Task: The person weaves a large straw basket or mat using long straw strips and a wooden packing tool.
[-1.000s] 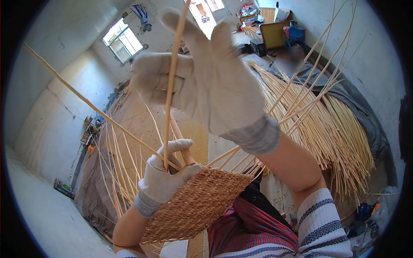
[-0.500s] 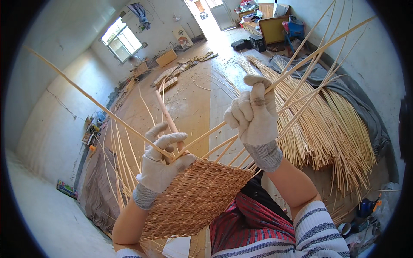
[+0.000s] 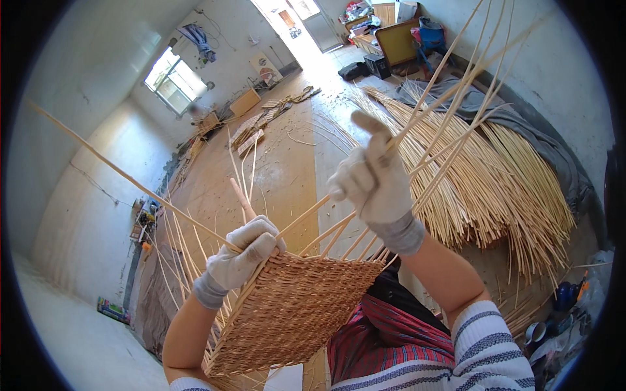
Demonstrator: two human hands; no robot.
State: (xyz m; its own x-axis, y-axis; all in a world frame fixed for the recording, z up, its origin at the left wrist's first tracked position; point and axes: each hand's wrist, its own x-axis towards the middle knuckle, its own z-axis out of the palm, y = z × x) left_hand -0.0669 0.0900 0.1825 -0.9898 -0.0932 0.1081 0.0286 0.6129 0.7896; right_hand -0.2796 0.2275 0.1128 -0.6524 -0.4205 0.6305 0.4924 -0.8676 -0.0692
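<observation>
A brown woven wicker panel (image 3: 293, 313) is tilted up before my lap, with pale wicker rods standing out from its upper and left edges. My left hand (image 3: 244, 253), in a whitish knit glove, is closed round the panel's upper left corner, where rods cross. One long rod (image 3: 137, 176) runs from there to the upper left. A thicker peeled stick (image 3: 242, 199) rises behind that hand. My right hand (image 3: 377, 186), gloved too and slightly blurred, grips a long wicker rod (image 3: 305, 217) above the upper edge, with its index finger raised. More upright rods pass beside my right hand.
A large bundle of pale rods (image 3: 482, 189) lies on the floor at the right, beside a grey cloth (image 3: 548, 153). Wooden slats (image 3: 257, 127) and a box (image 3: 245, 102) sit farther off. A brown cloth (image 3: 153, 293) lies at left. An open doorway (image 3: 277, 26) is at the back.
My left fingers, raised and spread before, have closed down over the panel's corner. My right hand has shifted slightly left and down with the rod. The panel has tilted, showing its left edge.
</observation>
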